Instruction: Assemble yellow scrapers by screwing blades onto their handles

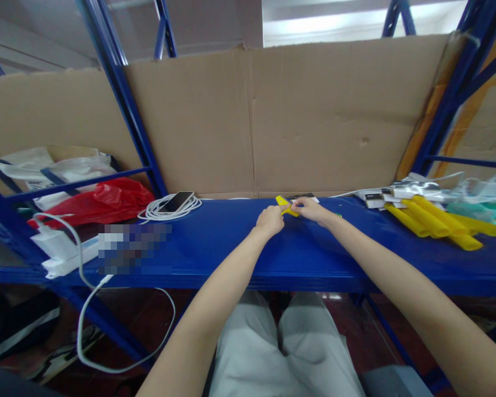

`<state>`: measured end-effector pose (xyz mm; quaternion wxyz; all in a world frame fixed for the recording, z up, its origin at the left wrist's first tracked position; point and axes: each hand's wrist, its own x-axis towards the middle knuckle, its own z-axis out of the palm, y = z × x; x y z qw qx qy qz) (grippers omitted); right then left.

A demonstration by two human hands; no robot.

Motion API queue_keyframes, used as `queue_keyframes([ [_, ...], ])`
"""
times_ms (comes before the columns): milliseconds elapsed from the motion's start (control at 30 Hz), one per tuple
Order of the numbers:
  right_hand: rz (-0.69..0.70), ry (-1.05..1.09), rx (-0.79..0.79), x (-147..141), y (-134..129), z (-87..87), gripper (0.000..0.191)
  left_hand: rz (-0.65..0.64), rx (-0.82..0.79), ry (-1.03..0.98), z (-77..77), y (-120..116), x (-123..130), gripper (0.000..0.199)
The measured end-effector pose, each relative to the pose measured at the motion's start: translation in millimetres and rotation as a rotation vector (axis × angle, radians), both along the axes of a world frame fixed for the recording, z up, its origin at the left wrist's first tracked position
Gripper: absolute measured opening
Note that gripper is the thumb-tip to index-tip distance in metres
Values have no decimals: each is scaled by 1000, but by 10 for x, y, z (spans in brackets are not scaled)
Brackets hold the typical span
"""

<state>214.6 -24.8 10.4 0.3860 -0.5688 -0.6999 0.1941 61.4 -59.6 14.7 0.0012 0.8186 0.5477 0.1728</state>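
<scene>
Over the blue shelf top [227,242], both my hands meet at a small yellow piece [280,202], whose exact kind I cannot make out. My left hand [269,221] is closed on its near left side, with the fingers curled in. Thumb and fingers of my right hand [310,210] pinch its right side. Part of the yellow piece is hidden by my fingers. Just behind my right hand lies a small black and white card or packet [305,197].
At right lie several yellow rolled sheets [438,223] beside silver-white packets [415,190] and clear-green plastic [481,205]. Left are a phone [177,202] on a coiled white cable [149,212], a red bag [103,199] and a white power strip [72,263]. Cardboard [314,121] stands behind.
</scene>
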Motion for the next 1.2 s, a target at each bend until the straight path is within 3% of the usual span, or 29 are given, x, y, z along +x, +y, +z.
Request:
queue_keyframes([
  [433, -11, 61, -29, -16, -66, 31, 10, -6, 20, 1, -8, -5, 3, 52],
  [700, -67, 99, 66, -59, 8, -71, 3, 13, 11, -21, -5, 6, 3, 53],
  [833, -35, 184, 86, -87, 28, -128, 11, 10, 22, -16, -9, 6, 3, 52],
  [1033, -52, 275, 43, -128, 90, -145, 18, 39, 12, -30, 5, 1, 6, 52],
  [1200, -55, 383, -71, -83, 38, -54, 16, 42, 25, -65, 16, 14, -7, 52],
])
